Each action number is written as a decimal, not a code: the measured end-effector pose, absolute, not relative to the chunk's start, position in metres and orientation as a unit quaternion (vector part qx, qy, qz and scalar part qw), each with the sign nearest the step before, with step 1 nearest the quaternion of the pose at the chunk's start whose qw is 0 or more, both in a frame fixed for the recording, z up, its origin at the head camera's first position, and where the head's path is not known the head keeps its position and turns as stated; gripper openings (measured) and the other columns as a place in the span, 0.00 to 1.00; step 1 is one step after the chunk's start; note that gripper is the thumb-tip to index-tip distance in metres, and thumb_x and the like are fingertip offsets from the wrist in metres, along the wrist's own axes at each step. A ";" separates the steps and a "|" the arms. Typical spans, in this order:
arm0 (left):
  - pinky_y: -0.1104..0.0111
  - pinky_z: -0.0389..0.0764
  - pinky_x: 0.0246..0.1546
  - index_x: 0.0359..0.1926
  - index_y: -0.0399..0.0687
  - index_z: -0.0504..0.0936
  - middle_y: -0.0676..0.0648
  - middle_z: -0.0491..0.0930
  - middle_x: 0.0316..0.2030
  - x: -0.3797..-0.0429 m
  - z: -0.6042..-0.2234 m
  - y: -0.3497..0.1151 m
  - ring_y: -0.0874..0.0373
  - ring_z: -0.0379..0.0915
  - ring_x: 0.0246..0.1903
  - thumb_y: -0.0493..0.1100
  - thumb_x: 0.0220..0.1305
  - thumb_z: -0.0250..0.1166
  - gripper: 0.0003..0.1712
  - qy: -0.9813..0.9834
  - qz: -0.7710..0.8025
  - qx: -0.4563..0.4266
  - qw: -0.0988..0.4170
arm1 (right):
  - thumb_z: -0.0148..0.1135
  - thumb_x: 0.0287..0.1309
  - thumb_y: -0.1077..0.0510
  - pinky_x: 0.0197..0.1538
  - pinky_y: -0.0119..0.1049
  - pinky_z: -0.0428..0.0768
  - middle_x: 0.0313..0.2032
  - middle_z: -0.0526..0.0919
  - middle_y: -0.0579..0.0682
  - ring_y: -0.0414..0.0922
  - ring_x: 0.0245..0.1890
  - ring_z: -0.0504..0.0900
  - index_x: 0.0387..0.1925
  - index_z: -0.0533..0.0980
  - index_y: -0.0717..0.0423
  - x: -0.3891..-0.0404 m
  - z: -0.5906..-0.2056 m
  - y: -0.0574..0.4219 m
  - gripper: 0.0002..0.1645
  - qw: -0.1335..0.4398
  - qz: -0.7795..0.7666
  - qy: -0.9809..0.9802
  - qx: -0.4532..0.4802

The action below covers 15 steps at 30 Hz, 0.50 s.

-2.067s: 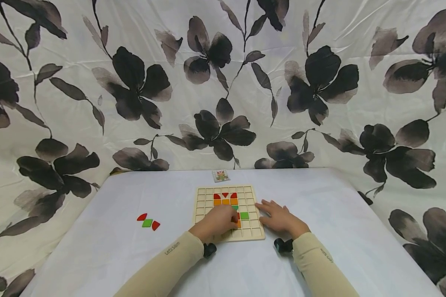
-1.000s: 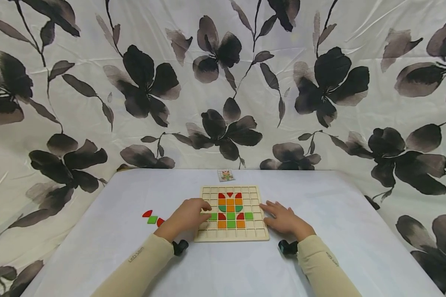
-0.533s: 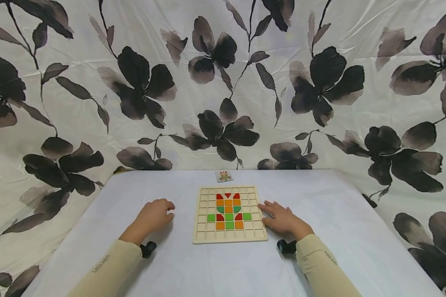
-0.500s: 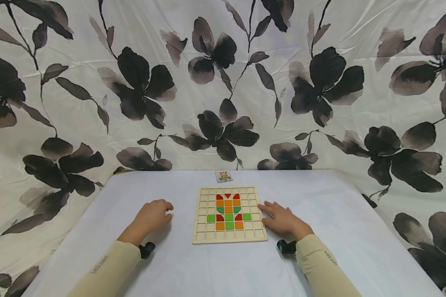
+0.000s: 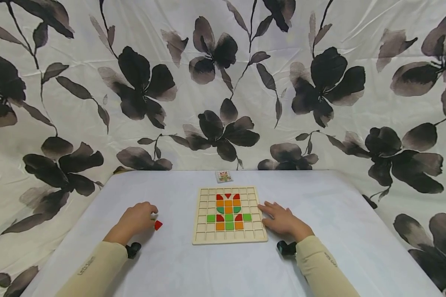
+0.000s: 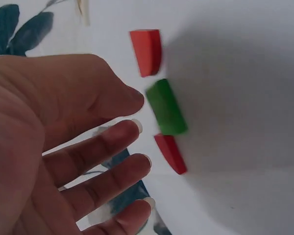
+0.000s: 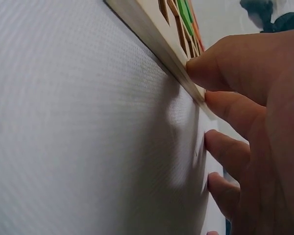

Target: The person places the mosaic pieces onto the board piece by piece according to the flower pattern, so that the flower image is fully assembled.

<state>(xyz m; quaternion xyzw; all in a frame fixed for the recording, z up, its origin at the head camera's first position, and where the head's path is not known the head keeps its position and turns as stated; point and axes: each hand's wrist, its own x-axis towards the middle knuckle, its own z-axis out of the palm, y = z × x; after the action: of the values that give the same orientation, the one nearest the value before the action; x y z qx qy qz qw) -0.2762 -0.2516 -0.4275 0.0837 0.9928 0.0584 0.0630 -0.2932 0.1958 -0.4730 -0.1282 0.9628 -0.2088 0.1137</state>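
My left hand (image 5: 135,220) is over the loose pieces left of the board, thumb and fingers apart with nothing between them. The left wrist view shows a green block (image 6: 167,108) close by the thumb tip, between a red piece (image 6: 148,53) and a second, thinner red piece (image 6: 171,154). From the head, one red piece (image 5: 158,225) pokes out beside the hand, which covers most of the others. A wooden grid board (image 5: 202,236) carries red, orange and green tiles in its middle cells. Against its right edge rest the thumb and forefinger of my right hand (image 5: 282,218), fingers extended.
Behind the board lies a small card (image 5: 224,176) printed with a coloured pattern. White cloth (image 5: 223,268) covers the table, and a flowered sheet (image 5: 223,82) hangs along its far side.
My left hand has left the board's middle and travelled left to the loose pieces, uncovering the tiles, including a green one on the left. The right hand has stayed at the board's edge.
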 end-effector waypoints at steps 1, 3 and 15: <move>0.48 0.77 0.44 0.47 0.37 0.82 0.40 0.81 0.43 -0.277 -0.429 -0.253 0.44 0.78 0.43 0.36 0.54 0.65 0.18 0.993 0.059 0.079 0.070 | 0.53 0.65 0.48 0.68 0.69 0.45 0.73 0.59 0.54 0.61 0.74 0.51 0.70 0.63 0.43 -0.293 -0.473 0.196 0.33 0.114 -0.209 0.963 -0.130; 0.48 0.77 0.45 0.47 0.38 0.83 0.41 0.81 0.43 -0.278 -0.431 -0.255 0.45 0.77 0.42 0.35 0.53 0.65 0.17 0.993 0.061 0.071 0.079 | 0.53 0.65 0.49 0.68 0.70 0.45 0.73 0.59 0.54 0.61 0.74 0.51 0.70 0.63 0.44 -0.294 -0.472 0.197 0.33 0.113 -0.210 0.962 -0.133; 0.51 0.78 0.42 0.44 0.40 0.83 0.44 0.79 0.37 -0.282 -0.441 -0.266 0.51 0.72 0.35 0.36 0.54 0.66 0.14 0.992 0.080 0.066 0.078 | 0.52 0.65 0.48 0.69 0.68 0.44 0.74 0.58 0.53 0.59 0.75 0.50 0.71 0.62 0.42 -0.293 -0.473 0.197 0.33 0.125 -0.213 0.961 -0.124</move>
<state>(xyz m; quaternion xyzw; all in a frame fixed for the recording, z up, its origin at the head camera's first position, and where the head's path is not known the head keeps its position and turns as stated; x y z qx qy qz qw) -0.2822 -0.2661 -0.4414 0.0657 0.9916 0.0796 0.0785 -0.2931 0.1972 -0.4729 -0.1240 0.9610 -0.2132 0.1247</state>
